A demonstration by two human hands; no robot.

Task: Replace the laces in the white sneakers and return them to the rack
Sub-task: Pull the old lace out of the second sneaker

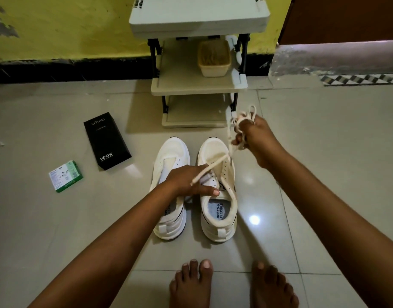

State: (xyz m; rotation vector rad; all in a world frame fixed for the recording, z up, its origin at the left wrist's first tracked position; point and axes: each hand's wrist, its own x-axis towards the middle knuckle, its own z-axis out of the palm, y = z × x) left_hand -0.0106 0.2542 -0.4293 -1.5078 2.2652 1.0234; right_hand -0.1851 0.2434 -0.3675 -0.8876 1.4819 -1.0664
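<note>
Two white sneakers (217,192) stand side by side on the grey tiled floor (324,174), before a three-shelf rack (197,85). Right hand (255,138) clamps a bunched lace (215,165); left hand (188,181) pinches its end. Two boxes (106,141) lie left, by the yellow wall (68,25).

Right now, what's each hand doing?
Left hand: pinching one end of the lace.
Right hand: closed on the bunched rest of the lace.
</note>
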